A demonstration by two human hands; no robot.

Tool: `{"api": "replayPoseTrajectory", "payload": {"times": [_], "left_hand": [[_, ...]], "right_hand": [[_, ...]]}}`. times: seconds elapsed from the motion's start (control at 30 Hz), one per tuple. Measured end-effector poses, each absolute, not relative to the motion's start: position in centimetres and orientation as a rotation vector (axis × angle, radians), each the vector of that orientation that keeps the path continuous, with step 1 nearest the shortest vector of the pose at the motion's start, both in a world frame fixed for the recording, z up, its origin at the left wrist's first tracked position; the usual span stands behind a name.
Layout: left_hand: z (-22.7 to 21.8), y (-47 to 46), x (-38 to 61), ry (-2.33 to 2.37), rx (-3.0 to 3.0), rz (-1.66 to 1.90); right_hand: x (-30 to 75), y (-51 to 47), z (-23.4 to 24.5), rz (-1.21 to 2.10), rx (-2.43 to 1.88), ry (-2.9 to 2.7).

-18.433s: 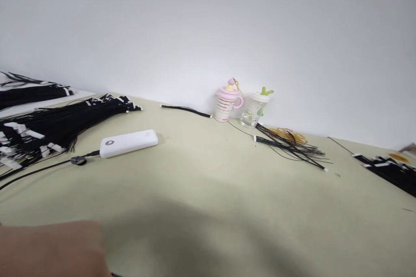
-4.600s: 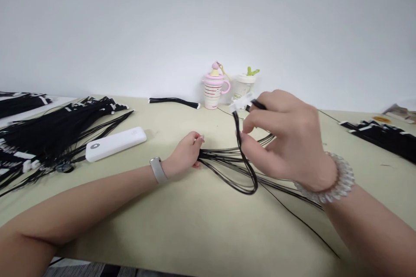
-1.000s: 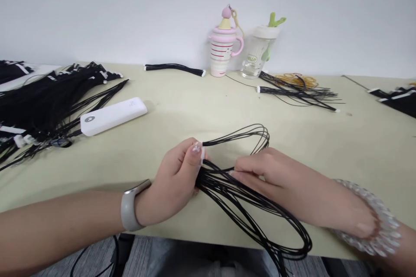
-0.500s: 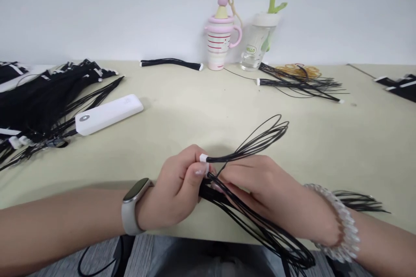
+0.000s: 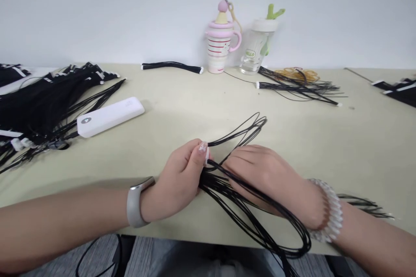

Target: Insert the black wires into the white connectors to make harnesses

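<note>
My left hand (image 5: pixel 180 177), with a grey watch band on its wrist, is closed with the thumb on top of a bundle of thin black wires (image 5: pixel 256 229). White connector housing (image 5: pixel 207 156) shows beside the thumb tip; the rest is covered by the fingers. From this grip one wire loop (image 5: pixel 248 130) rises away to the right, while longer loops hang over the table's front edge. My right hand (image 5: pixel 263 175), wearing a clear coiled band, is curled among the wires just right of the connector. Its fingers close on black wire, though the fingertips are hidden.
A white power bank (image 5: pixel 110 117) lies left, beside a large pile of black wire harnesses (image 5: pixel 48 99). A pink-lidded cup (image 5: pixel 217 47) and a clear bottle (image 5: pixel 258 47) stand by the wall. More wire bundles (image 5: pixel 299 86) lie near yellow rubber bands (image 5: pixel 302 73). Loose wire ends (image 5: pixel 364 205) lie right.
My left thumb has moved up over the white connector end. The upper wire loop has shifted left and lower, and my right hand has turned more knuckles-up among the wires.
</note>
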State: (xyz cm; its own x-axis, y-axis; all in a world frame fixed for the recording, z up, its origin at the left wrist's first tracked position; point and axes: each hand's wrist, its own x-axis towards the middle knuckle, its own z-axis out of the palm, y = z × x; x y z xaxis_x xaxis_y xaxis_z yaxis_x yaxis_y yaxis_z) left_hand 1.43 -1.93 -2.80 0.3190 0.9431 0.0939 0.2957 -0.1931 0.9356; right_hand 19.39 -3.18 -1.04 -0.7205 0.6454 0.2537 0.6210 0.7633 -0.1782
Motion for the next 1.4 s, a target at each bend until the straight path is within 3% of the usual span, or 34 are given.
{"api": "replayPoseTrajectory", "payload": {"times": [0.17, 0.4, 0.6, 0.77, 0.97, 1.13, 1.4], "left_hand": [[-3.1, -1.9, 1.4, 1.106, 1.616, 0.876], [-3.1, -1.7, 1.3, 1.114, 1.630, 0.855], [-3.3, -1.5, 1.4, 1.116, 1.489, 0.827], [-3.3, -1.3, 1.5, 1.142, 1.420, 0.809], [-3.1, -1.3, 1.5, 1.139, 1.363, 0.789], [-3.5, -1.2, 1.3, 1.129, 1.441, 0.784], [-3.9, -1.2, 1.1, 1.068, 1.412, 0.799]], "right_hand": [[19.1, -3.0, -1.8, 0.395, -0.890, -2.516], [18.8, -3.3, -2.4, 0.184, -0.963, -2.608], [21.7, -2.1, 0.9, 0.191, -1.205, -2.544], [25.8, 0.6, 2.5, 0.176, -1.402, -1.560], [26.0, 1.1, 4.3, 0.772, -0.969, -0.811], [23.8, -1.6, 5.1, 0.685, -1.071, -1.013], [20.3, -3.6, 1.3, 0.380, -1.260, -2.033]]}}
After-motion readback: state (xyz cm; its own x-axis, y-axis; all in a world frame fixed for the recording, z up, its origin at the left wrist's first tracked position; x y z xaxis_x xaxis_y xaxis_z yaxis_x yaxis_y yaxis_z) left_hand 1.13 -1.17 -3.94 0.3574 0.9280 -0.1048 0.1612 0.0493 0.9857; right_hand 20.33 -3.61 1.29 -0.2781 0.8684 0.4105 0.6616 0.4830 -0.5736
